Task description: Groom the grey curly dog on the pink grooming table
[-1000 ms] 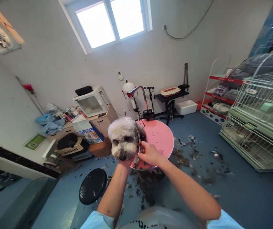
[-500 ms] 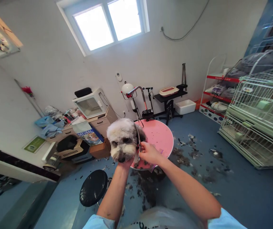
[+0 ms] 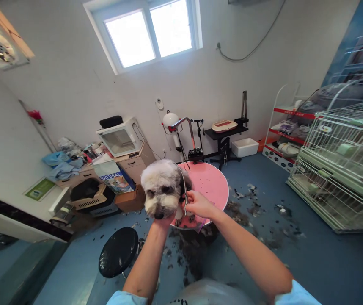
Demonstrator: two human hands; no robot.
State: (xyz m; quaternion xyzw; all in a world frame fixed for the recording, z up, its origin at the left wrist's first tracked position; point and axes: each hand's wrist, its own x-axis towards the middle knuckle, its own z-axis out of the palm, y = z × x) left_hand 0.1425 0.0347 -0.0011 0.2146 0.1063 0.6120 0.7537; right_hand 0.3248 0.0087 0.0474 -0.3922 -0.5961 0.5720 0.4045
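A small dog (image 3: 160, 186) with a pale curly head and a darker body is on a round pink grooming table (image 3: 211, 180). My left hand (image 3: 165, 222) cups the dog's chin from below, its fingers mostly hidden by the muzzle. In my right hand (image 3: 199, 204) is a pair of long, slim scissors (image 3: 184, 182), blades pointing up along the side of the dog's head. The finger rings hang below my fingers. Whether the blades are parted I cannot tell.
Cut hair (image 3: 197, 254) litters the blue floor around the table. A black round stool (image 3: 119, 253) stands at the lower left. Wire cages (image 3: 343, 169) fill the right side. A metal grooming arm (image 3: 189, 127) and a white dryer (image 3: 170, 120) rise behind the table.
The view has shifted slightly. The dog's head sits a touch lower and further left, with my left hand still under its chin. The scissors stay upright beside its head.
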